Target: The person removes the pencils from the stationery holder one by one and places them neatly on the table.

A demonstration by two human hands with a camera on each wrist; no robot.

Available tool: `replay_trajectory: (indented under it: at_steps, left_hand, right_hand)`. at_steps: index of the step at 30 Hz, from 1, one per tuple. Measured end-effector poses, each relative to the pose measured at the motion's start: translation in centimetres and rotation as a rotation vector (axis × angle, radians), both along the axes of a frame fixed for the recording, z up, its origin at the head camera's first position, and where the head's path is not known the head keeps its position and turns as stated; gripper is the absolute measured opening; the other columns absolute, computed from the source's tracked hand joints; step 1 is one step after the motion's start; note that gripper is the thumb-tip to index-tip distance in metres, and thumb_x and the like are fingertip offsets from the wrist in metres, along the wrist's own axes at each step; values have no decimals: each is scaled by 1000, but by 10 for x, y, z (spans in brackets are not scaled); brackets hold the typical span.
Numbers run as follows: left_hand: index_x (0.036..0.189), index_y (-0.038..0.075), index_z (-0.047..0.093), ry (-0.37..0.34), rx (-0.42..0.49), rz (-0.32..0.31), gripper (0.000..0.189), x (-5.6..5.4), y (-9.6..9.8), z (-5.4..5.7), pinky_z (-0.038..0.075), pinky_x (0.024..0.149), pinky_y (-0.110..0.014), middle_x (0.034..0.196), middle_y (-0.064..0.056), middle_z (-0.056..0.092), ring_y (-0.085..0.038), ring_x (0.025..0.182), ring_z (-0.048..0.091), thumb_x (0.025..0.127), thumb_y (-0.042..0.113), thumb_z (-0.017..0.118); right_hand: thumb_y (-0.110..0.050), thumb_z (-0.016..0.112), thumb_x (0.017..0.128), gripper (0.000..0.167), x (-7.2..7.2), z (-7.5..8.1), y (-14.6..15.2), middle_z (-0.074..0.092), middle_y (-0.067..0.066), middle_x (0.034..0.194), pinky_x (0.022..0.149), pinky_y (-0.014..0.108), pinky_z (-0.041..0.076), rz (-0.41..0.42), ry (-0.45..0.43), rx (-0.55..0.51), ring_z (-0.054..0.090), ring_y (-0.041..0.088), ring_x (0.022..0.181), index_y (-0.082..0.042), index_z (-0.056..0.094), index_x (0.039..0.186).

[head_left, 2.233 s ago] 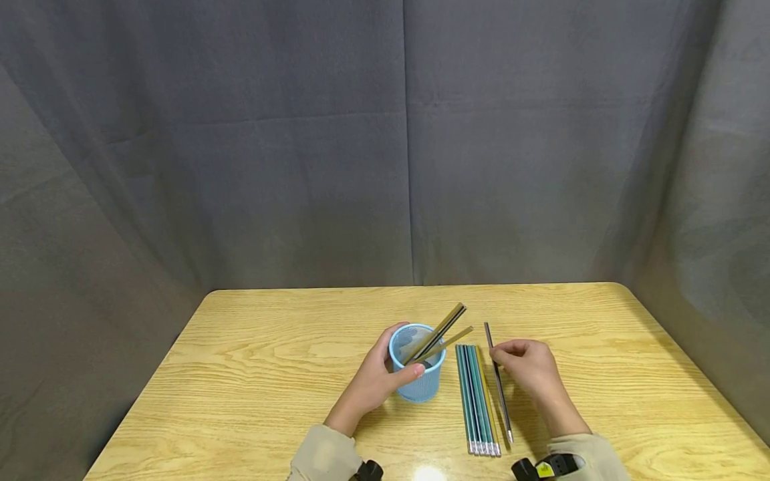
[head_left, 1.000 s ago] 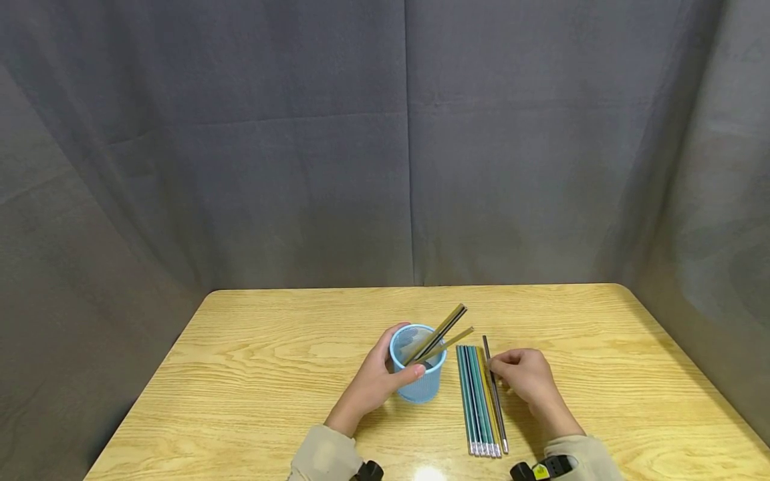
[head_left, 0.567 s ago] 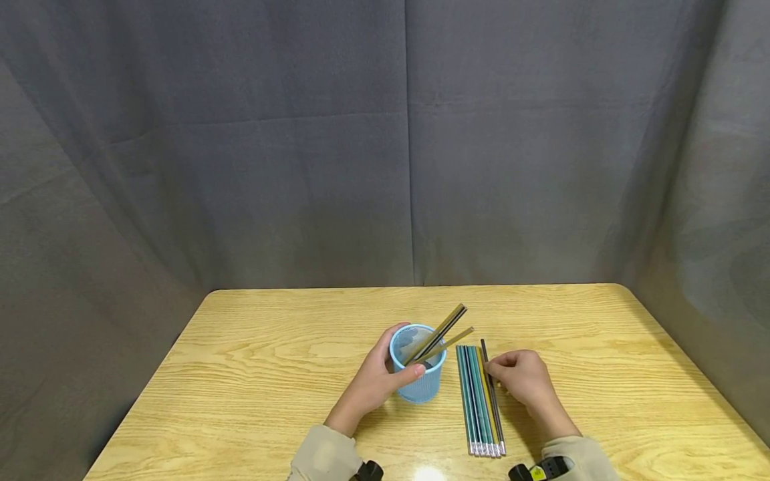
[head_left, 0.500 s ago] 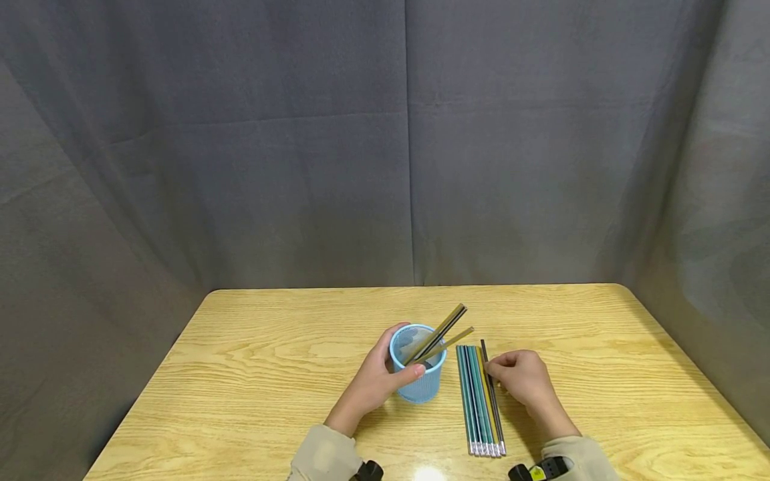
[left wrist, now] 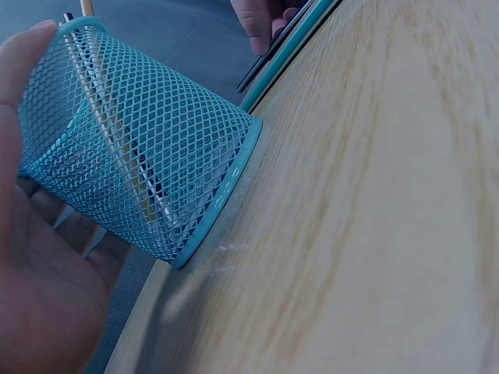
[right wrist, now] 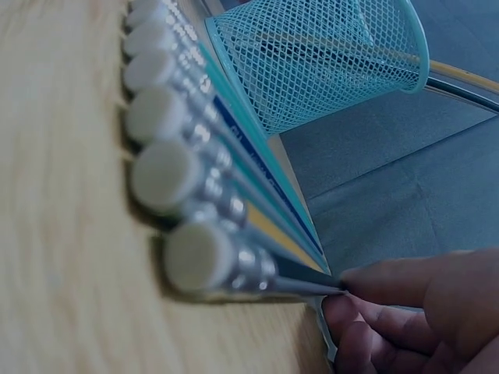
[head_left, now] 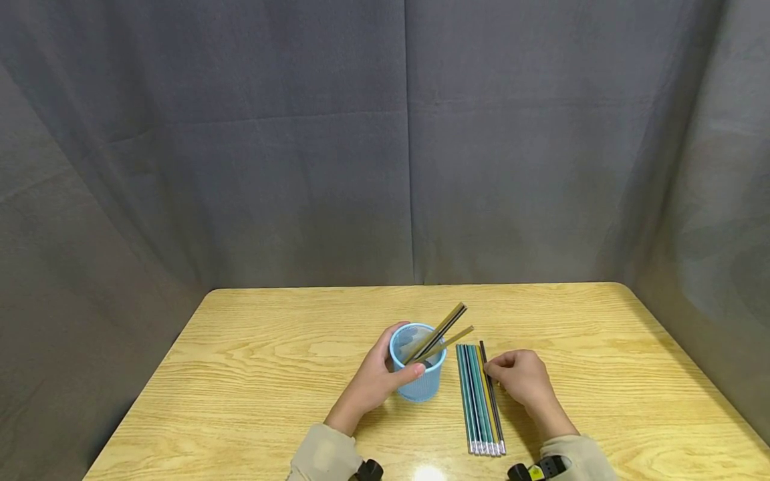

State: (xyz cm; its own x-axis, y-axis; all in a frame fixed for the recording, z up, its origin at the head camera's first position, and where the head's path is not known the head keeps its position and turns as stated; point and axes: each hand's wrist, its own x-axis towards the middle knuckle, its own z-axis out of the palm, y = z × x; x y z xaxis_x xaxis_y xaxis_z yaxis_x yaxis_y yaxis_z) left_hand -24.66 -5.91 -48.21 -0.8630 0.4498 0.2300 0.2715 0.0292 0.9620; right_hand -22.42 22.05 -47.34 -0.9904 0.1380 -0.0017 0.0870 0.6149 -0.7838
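Dark pencil point(head_left: 496, 417) sits lower right of centre, right hand point(head_left: 525, 379) pinching it thumb-to-finger, forearm in from bottom right. Barrel black, white eraser point(right wrist: 195, 255) toward frame bottom, right end of pencil row point(head_left: 474, 401). Left hand point(head_left: 380, 381) curled round blue mesh cup point(head_left: 419, 389), leaning pencils point(head_left: 446, 321) inside. Wood table point(head_left: 271, 374) low in frame, grey curtain point(head_left: 301, 167) above.

From above, the head view faces forward and down across the pale wood-grained table point(head_left: 259, 374); both wrist views look in close and tilted, sharing the light-blue cylindrical wire-mesh cup point(left wrist: 179, 109).
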Motion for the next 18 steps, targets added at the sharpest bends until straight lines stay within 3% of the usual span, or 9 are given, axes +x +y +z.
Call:
replay_trajectory:
  at_steps: [10,18]
  left_hand:
    - [149,30,35,8,-2,3,72,0,0,1,37,106,-46,139,-8,49,-24,128,48,89,31,75]
    - [152,17,32,11,-3,-2,77,-1,0,-2,37,106,-45,139,-6,49,-21,126,48,89,30,74]
  right_hand:
    - [-14,73,87,13,-1,-1,0,70,7,84,64,33,43,-15,12,34,57,22,79,-2,76,81]
    - [-13,74,84,11,-1,-3,1,71,7,83,63,32,42,-13,23,62,55,20,76,-3,76,78]
